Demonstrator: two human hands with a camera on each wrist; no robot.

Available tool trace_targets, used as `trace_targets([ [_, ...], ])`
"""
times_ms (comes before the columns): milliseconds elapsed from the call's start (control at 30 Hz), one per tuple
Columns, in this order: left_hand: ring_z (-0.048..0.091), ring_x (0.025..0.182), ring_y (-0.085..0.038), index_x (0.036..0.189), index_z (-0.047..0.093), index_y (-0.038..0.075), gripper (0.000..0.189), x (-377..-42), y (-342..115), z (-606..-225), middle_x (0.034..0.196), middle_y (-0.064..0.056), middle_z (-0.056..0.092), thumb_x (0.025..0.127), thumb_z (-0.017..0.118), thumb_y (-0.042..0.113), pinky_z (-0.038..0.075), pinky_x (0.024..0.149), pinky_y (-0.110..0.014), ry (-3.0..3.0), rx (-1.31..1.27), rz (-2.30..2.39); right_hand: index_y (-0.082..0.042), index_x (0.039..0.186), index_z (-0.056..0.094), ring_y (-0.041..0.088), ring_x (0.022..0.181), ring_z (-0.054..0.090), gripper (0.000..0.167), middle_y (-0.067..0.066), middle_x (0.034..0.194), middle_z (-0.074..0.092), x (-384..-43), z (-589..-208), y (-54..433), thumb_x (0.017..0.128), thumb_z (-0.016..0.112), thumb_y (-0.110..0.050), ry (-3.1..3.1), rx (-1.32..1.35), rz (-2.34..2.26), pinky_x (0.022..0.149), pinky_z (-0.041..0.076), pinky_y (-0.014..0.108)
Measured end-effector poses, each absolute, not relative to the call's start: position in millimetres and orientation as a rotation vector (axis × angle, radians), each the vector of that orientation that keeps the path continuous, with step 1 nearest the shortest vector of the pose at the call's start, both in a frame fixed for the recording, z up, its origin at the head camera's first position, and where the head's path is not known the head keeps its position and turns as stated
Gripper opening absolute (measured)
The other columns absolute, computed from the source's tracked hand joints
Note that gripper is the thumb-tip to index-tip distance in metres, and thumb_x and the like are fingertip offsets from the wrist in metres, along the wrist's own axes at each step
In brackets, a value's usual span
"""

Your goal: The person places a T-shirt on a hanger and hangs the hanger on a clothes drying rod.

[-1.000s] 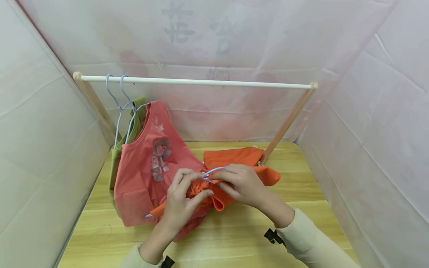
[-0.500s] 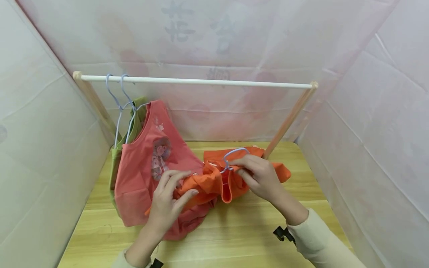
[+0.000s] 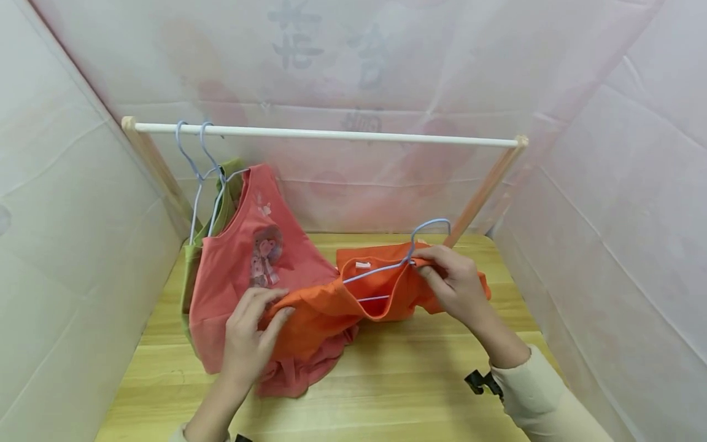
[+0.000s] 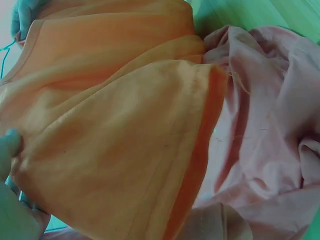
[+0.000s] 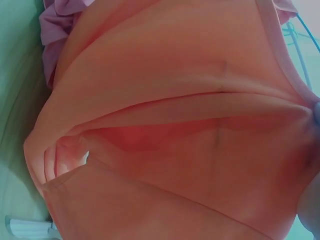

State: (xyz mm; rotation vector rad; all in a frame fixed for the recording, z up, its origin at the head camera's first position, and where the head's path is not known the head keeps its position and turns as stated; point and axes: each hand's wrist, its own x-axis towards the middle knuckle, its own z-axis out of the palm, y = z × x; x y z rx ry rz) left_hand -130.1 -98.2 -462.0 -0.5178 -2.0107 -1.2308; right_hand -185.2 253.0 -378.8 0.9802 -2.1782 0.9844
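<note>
An orange short-sleeved shirt (image 3: 315, 319) is held spread above the table with a lavender wire hanger (image 3: 375, 272) inside it. The hanger's hook rises out of the neck opening, beside a small white label. My left hand (image 3: 248, 337) pinches the shirt's left shoulder, and in the left wrist view the sleeve (image 4: 120, 135) hangs from its thumb and fingers. At the collar beside the hook, my right hand (image 3: 455, 285) pinches the other shoulder. In the right wrist view the shirt (image 5: 150, 65) fills most of the picture, with that hand partly seen at the right edge.
A rack with a white rail (image 3: 331, 133) and wooden posts stands behind. From its left end hang a coral sleeveless garment (image 3: 243, 294) and a green garment (image 3: 190, 270) on lavender hangers. Coral cloth spreads onto the wooden table (image 3: 409, 393). Fabric walls enclose the sides and back.
The hands have moved apart, left hand leftward, right hand rightward and slightly up. The bunched orange shirt has been drawn out flat, and the hanger's hook has shifted up and right.
</note>
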Motion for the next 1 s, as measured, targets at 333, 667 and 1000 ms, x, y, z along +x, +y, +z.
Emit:
trace_targets([
  [333,0.056,0.102,-0.022,0.115,0.071,0.018,0.044,-127,-87,-444,0.112,-0.003,0.061,0.078,0.083,0.039,0.043,0.086,-0.04,-2.245,-0.558,-1.026,-0.003,0.104,0.071,0.009,0.077,0.059,0.014,0.006,0.093,0.071,-188,-383,253,0.095,0.069,-0.013,-2.094,1.147,1.005,0.069,0.048,0.015],
  [667,0.061,0.086,-0.012,0.1,0.07,0.018,0.009,-125,-52,-433,0.1,0.007,0.063,0.094,0.07,0.024,0.056,0.069,-0.034,-2.258,-0.763,-0.923,-0.012,0.103,0.075,0.007,0.071,0.056,0.016,-0.004,0.088,0.071,-183,-386,234,0.095,0.07,-0.025,-2.09,1.185,0.834,0.063,0.043,0.019],
  [1000,0.057,0.078,-0.006,0.099,0.071,0.021,0.005,-121,-62,-431,0.1,0.01,0.063,0.095,0.07,0.021,0.05,0.061,-0.026,-2.243,-0.69,-1.068,-0.014,0.096,0.075,0.011,0.076,0.061,0.035,-0.004,0.086,0.07,-191,-391,272,0.093,0.063,-0.046,-2.157,1.069,0.75,0.071,0.048,0.023],
])
